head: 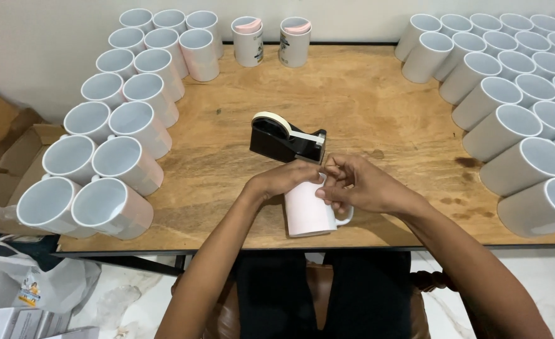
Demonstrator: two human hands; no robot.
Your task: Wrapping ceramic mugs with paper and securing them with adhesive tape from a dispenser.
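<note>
The white ceramic mug wrapped in a pale pink sheet (309, 210) stands on the wooden table top (365, 107), at the near edge, directly in front of the black tape dispenser with its white tape roll (285, 136). The mug lies beneath both hands.

The left hand (283, 179) rests on the mug's upper rim on the side facing the dispenser, fingers curled down over the wrapped wall in a light grasp. The right hand (359, 185) covers the mug's right side above the handle; its fingertips are pinched together at the rim, touching the left hand's fingertips. Whether a strip of tape sits between the fingertips cannot be told.

Left of the dispenser, a double row of white ceramic mugs with pink-wrapped walls (127, 135) runs along the table edge. Right of the dispenser, a block of plain white mugs (509, 94) stands. Beyond the dispenser, two printed mugs capped with pink lids (271, 41) stand at the far edge.
</note>
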